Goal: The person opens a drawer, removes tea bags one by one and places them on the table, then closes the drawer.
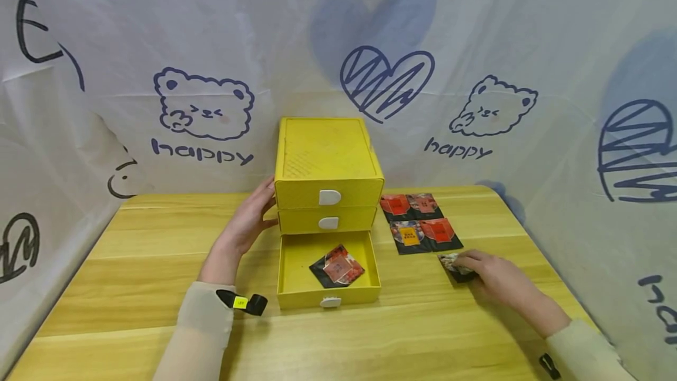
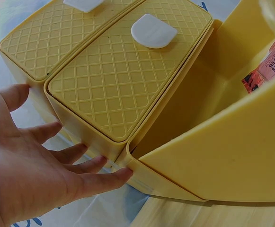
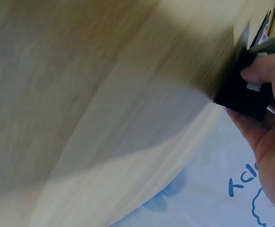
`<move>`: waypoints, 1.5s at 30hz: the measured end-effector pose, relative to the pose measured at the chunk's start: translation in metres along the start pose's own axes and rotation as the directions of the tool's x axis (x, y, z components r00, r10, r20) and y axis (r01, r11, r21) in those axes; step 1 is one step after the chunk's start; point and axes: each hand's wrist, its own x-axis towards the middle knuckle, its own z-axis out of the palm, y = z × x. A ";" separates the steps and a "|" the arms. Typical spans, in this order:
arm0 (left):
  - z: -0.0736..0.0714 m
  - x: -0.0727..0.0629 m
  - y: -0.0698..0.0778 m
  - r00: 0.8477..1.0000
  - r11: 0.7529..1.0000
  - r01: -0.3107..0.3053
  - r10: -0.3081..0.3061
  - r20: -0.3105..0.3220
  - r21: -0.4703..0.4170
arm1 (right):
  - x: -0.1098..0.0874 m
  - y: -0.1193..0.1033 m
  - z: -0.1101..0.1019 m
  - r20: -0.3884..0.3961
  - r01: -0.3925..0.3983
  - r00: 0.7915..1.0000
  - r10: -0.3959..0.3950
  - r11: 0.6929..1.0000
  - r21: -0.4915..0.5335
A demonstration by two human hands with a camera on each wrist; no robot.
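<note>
A yellow drawer box (image 1: pixel 330 151) stands on the table with its bottom drawer (image 1: pixel 296 263) pulled out. Inside that drawer lies a red and black packet (image 1: pixel 338 267), tilted. My left hand (image 1: pixel 250 219) touches the box's left side; in the left wrist view the fingers are spread, their tips on the yellow wall. Over the table at the right, my right hand (image 1: pixel 494 278) pinches a dark packet (image 1: pixel 456 267) between thumb and fingers. The right wrist view shows this packet's black back (image 3: pixel 243 85). Several red and black packets (image 1: pixel 441 231) lie flat beside the box in two rows.
The upper two drawers, with white pull tabs (image 1: pixel 329 197), are closed. A white cloth (image 1: pixel 211 28) with blue drawings hangs behind the wooden table (image 1: pixel 158 251) and down both sides. A black wrist strap (image 1: pixel 243 302) sits on the left sleeve.
</note>
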 end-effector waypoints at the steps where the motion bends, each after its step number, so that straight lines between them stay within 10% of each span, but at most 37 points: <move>1: 0.000 0.000 0.000 1.000 1.000 0.000 0.000 0.001 0.000 | 0.000 0.000 0.000 0.025 -0.013 1.000 0.012 1.000 0.012; 11: -0.001 -0.001 0.000 1.000 1.000 -0.001 0.001 0.004 0.006 | -0.002 -0.001 -0.001 0.168 -0.122 0.981 0.099 0.984 0.133; 45: -0.001 0.001 -0.001 1.000 1.000 0.000 0.000 0.014 -0.006 | 0.002 -0.005 0.004 0.139 -0.150 0.982 0.130 0.977 0.150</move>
